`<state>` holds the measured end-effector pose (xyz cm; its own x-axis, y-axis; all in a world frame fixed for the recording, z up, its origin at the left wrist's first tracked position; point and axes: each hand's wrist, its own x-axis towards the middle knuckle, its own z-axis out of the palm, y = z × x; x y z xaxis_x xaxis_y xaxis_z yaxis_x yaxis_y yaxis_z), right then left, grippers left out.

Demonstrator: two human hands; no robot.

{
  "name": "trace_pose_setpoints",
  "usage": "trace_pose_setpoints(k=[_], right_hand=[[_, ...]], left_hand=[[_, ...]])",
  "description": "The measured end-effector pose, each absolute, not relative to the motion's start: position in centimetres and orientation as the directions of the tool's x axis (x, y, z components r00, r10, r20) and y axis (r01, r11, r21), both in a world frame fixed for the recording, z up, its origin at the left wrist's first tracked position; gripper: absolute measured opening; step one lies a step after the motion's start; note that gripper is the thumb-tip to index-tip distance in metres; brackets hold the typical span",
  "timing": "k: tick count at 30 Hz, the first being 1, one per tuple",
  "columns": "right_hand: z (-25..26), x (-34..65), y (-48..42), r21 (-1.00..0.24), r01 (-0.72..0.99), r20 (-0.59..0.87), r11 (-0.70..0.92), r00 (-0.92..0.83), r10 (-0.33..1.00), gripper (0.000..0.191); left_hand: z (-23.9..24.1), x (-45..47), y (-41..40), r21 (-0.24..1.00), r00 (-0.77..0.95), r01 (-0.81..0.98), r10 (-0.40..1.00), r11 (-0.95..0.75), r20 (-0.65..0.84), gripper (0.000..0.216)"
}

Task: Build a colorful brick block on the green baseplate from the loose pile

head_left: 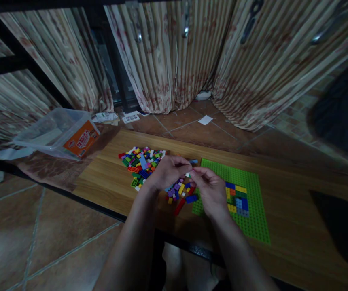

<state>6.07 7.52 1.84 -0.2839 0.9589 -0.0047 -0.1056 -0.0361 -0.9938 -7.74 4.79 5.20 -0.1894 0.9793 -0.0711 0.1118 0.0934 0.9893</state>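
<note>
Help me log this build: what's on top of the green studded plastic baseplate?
The baseplate bears a cluster of rectangular yellow, blue, orange and grey plastic bricks. The right hand covers part of the baseplate; anything there cannot be seen.

Striped, flower-patterned curtains (174, 60) hung along the back, with metal fittings (250, 21) in front of them. Below, a white sheet (205, 120) lay on the brown tiled floor (71, 226), and a printed paper (130, 117) lay farther left. A clear plastic bin (52, 147) with an orange label (81, 138) stood beyond the left end of the wooden bench (101, 178). A flat black slab (340, 226) rested at the bench's right.
</note>
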Motion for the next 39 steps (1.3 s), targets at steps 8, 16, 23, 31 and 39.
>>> trace_pose_setpoints(k=[8,16,23,31,39], right_hand=[[2.4,6.4,7.4,-0.900,-0.315,-0.198,-0.302,-0.321,0.926,0.027],[3.1,6.6,7.3,-0.862,-0.368,-0.234,-0.350,-0.324,0.917,0.033],[1.9,6.6,7.8,-0.945,-0.217,-0.169,-0.246,-0.319,0.933,0.028],[1.7,7.0,7.7,-0.828,0.423,0.158,0.367,-0.453,0.877,0.018],[1.9,7.1,7.8,-0.933,0.273,0.102,0.236,-0.427,0.898,0.020]], left_hand=[[5.5,-7.1,4.9,0.993,-0.164,0.047,0.981,0.111,-0.102,0.010],[5.0,-7.3,5.0,0.992,-0.106,-0.091,0.990,0.088,-0.097,0.020],[5.8,-7.2,4.8,0.989,-0.194,-0.125,0.976,0.079,-0.103,0.021],[5.8,-7.1,5.2,0.993,-0.236,-0.038,0.964,0.116,-0.122,0.015],[5.1,-7.5,5.6,0.992,-0.255,-0.023,0.959,0.123,-0.125,0.013]])
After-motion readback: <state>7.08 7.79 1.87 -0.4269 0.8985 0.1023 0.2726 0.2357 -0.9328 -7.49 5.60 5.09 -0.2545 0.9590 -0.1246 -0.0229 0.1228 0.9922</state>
